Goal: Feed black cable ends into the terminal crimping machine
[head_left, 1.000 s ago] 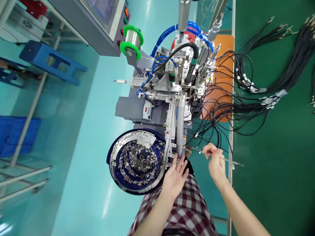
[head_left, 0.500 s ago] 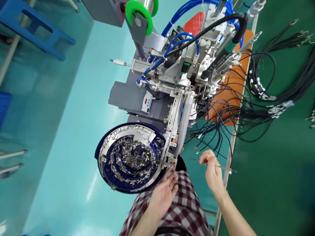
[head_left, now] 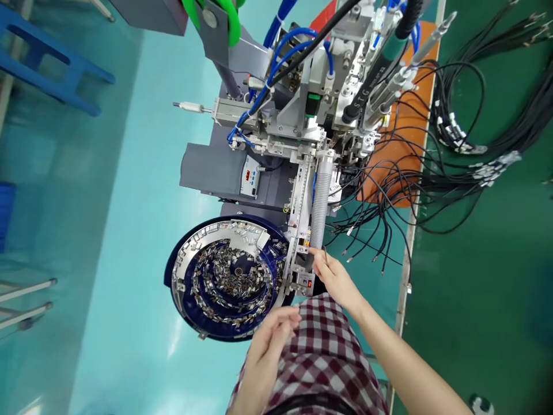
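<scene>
Right hand [head_left: 339,282]: fingertips right at the small lit box [head_left: 304,244] beside the feed rail [head_left: 298,199], fingers bunched; we can't tell if they're pinching anything.
Left hand [head_left: 270,337]: loosely open, looks empty, near the bowl [head_left: 189,298].
Lit-box trouble: if our fingers slip, we might nudge it out of line; bumping the bowl could jostle what's inside.
Bowl contents: loads of loose little metal parts [head_left: 224,282].

Green spool [head_left: 234,27] chopped up top, black cables [head_left: 529,115] over the table's [head_left: 458,305] edge running out of shot, right hand's [head_left: 336,279] grip unreadable!
</scene>
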A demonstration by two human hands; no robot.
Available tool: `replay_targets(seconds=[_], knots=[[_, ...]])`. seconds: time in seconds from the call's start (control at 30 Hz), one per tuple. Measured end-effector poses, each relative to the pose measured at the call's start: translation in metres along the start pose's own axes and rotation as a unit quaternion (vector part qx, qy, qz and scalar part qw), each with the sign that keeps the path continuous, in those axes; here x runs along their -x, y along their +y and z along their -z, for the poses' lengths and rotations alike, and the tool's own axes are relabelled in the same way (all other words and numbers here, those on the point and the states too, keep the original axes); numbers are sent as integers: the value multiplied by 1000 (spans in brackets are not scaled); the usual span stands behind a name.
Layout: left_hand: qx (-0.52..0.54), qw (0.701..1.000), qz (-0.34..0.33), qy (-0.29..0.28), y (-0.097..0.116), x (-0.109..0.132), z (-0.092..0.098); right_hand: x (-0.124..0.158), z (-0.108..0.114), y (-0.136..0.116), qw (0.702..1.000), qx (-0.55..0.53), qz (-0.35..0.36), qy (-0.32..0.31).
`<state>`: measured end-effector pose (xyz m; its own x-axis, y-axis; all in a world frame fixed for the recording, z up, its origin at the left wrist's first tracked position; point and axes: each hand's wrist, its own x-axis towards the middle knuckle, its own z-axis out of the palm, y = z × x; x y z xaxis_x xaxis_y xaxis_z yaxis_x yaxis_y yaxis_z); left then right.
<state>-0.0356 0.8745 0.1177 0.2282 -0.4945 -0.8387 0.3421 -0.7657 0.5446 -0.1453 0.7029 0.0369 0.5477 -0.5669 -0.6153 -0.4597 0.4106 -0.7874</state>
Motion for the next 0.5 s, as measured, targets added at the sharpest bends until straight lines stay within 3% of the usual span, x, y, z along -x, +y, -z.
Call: replay_targets(seconds=[0.07,0.13,0.2,0.27,0.3,0.33,0.4,0.5], knots=[[-47,996,-44,55,15,2,7,-5,1,-2,1000,-2,-1,-20],[-149,970,-137,134,26,4,32,-3,2,0,1000,-10,-4,-27],[-278,901,-253,217,46,-2,69,5,3,6,999,-26,-10,-16],[-370,833,-329,248,82,-25,104,14,1,16,999,-47,-19,1],[-407,812,-339,244,104,-44,118,19,-1,21,998,-58,-24,11],[-448,809,-319,209,127,-66,127,24,-3,26,997,-68,-26,19],[-488,831,-242,115,169,-116,132,32,-6,34,995,-87,-25,42],[-549,832,-43,-68,205,-180,117,40,-5,38,992,-107,-18,68]])
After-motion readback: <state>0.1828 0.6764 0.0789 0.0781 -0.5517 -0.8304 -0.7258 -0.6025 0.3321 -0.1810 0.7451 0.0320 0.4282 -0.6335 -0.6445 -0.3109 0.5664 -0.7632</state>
